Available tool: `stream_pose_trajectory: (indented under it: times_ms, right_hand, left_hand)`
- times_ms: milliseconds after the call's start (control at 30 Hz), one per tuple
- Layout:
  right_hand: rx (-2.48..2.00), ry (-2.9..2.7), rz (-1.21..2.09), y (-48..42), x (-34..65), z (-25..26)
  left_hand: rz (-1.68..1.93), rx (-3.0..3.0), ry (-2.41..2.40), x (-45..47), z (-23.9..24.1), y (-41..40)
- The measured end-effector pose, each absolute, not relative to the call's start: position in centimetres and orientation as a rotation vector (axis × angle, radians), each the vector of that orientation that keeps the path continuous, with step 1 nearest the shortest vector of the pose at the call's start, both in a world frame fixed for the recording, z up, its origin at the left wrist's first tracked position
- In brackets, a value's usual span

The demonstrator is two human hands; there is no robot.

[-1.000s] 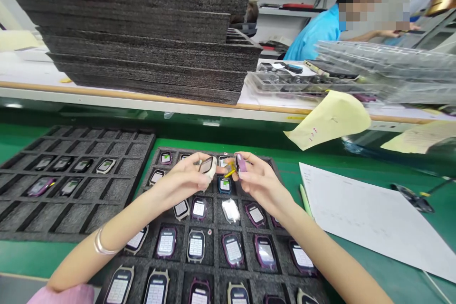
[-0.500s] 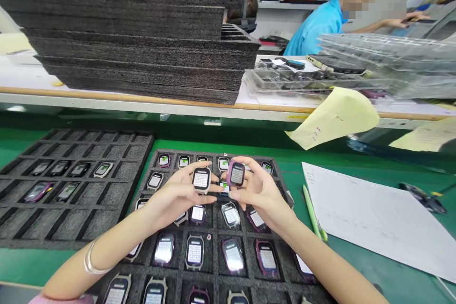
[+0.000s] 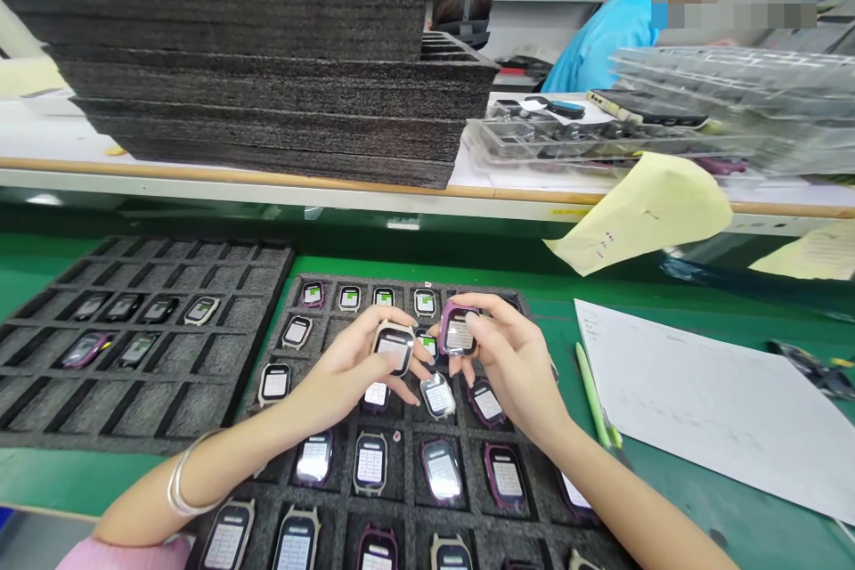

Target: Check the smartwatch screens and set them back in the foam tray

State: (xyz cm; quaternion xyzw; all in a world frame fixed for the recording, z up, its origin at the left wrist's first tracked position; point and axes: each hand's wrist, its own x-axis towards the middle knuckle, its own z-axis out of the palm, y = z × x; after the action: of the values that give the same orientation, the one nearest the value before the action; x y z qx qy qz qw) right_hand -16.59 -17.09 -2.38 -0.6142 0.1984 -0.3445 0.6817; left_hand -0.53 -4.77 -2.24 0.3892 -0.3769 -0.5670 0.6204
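Observation:
My left hand (image 3: 351,370) grips a beige-framed watch body (image 3: 394,346), its lit screen facing me. My right hand (image 3: 511,365) pinches a purple-framed watch body (image 3: 458,331) by its edges. Both are held side by side just above a black foam tray (image 3: 409,450) whose pockets hold several watch bodies with lit screens, purple and beige. A metal bangle circles my left wrist.
A second foam tray (image 3: 166,356) with a few watch bodies lies at left. A green pen (image 3: 593,396) and a white sheet (image 3: 708,405) lie at right. Stacked foam trays (image 3: 267,53), clear plastic trays (image 3: 601,142) and a yellow paper sit on the raised shelf. A person in blue works behind.
Both hands have lowered slightly toward the tray with their watch bodies. The watch faces, earlier seen edge-on, have turned up toward me.

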Motion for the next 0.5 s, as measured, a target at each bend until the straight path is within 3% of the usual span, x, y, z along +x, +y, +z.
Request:
stream_pose_trajectory:
  times_ms: [500]
  right_hand:
    - [-1.394,0.419,-0.759,-15.7,-17.6,-1.2]
  left_hand:
    - [-1.223,0.864,-0.886,-0.7,-1.9,-4.0]
